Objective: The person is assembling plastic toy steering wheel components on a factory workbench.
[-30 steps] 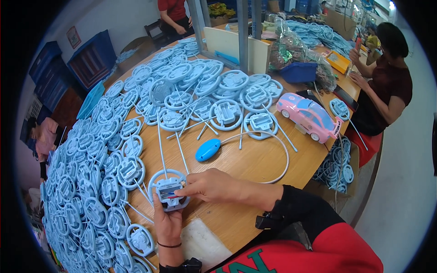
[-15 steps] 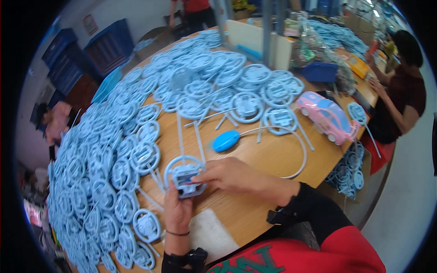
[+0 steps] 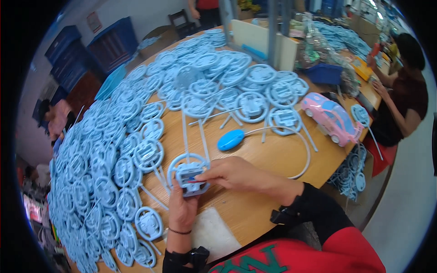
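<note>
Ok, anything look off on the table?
Nothing visibly spilled or broken. Odd one out: the pink toy car near the right edge of the table, the only car among pale-blue wheel-shaped parts. Those lie heaped at all angles; can't tell if that's intended.

Workshop table (image 3: 259, 159) with a toy car and co-workers

A pink toy car (image 3: 331, 119) stands right of centre; left of it lies a bright blue oval device (image 3: 231, 139) on a pale cord. Beyond the car sits a dark blue bin (image 3: 324, 74). Upper right, a co-worker in a dark top (image 3: 412, 93). Upper left, blue crates (image 3: 111, 43) and a dark chair (image 3: 181, 19).
</note>
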Action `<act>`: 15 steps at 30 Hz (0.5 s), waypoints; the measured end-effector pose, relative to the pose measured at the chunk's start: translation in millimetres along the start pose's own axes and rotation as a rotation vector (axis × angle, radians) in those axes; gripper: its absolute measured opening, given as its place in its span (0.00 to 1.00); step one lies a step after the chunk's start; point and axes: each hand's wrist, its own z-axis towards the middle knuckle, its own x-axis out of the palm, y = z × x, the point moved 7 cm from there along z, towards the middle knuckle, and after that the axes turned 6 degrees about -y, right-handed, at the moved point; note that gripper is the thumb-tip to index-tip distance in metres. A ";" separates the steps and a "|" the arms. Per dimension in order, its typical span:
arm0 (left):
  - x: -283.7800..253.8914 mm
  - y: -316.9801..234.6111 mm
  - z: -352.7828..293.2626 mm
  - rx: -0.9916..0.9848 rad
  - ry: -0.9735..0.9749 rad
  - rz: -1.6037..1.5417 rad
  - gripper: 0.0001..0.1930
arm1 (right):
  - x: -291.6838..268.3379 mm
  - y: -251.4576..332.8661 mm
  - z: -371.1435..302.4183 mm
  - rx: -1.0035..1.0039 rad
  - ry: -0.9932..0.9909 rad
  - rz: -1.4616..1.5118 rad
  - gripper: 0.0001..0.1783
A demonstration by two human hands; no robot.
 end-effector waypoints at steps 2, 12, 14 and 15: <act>-7.5 -6.4 -4.6 0.038 -0.030 0.006 0.23 | 1.5 3.0 1.9 -0.034 -0.011 -0.018 0.17; -1.8 -9.4 -3.1 0.041 -0.043 -0.056 0.23 | 2.1 2.7 0.4 0.054 0.076 0.033 0.14; -6.3 -9.7 -2.9 0.039 -0.053 -0.062 0.23 | 2.7 3.6 0.9 0.025 0.059 0.046 0.14; -7.5 -10.1 -2.8 0.037 -0.044 -0.048 0.23 | 3.8 4.0 0.4 0.023 0.061 0.045 0.14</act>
